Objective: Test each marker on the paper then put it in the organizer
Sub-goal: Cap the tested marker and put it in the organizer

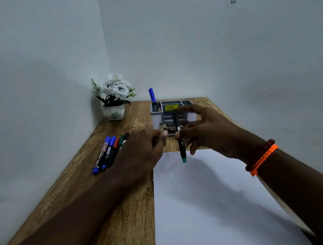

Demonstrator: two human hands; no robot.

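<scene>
The green-ended marker (180, 140) stands nearly upright above the far edge of the paper (204, 207), pinched in the fingers of the right hand (207, 131), its green end pointing down toward the sheet; the left hand (145, 149) is close beside it, fingers curled, with something dark half hidden in its grip that is too blurred to identify; a faint scribble (174, 153) marks the paper's far edge; left of the left hand a row of markers (110, 153) lies on the wooden table (126, 214); beyond the hands sits the grey organizer (187, 116), a blue marker (152, 96) standing in its left compartment; a pot of white flowers (115, 99) occupies the corner.
</scene>
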